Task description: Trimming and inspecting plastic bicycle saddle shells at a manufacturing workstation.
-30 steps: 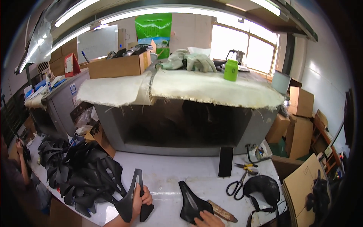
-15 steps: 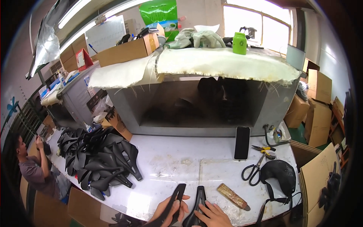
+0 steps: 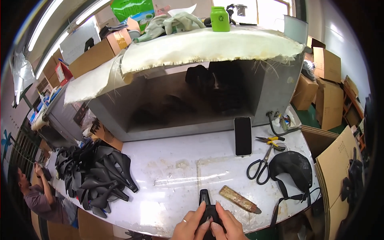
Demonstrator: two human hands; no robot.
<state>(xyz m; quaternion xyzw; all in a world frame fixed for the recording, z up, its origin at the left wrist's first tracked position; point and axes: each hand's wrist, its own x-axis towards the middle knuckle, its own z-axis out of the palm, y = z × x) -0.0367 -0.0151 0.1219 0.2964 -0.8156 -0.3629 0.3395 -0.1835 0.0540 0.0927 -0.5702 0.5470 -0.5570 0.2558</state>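
Note:
At the near edge of the table, a black bicycle saddle piece [image 3: 205, 197] points its narrow slotted end away from me. My left hand [image 3: 193, 226], with a ring on one finger, grips its left side. From the right, my right hand [image 3: 229, 225] holds the same piece, and the fingertips of both hands nearly meet over its middle. The wide end is hidden by my hands and the lower picture edge. Just to the right lies a worn brown flat bar [image 3: 239, 199] with a dark tip.
A heap of black saddle pieces [image 3: 96, 176] covers the table's left side. On the right are a phone [image 3: 243, 137], pliers [image 3: 272, 140], scissors [image 3: 260, 170] and a black strapped cloth item [image 3: 294, 170]. Behind stands a grey open-fronted box [image 3: 120, 108]. A person [image 3: 40, 196] is at far left.
The slotted piece held up in my left hand no longer shows separately. My left hand has come over to the saddle piece under my right hand, and both now grip it. The view has shifted.

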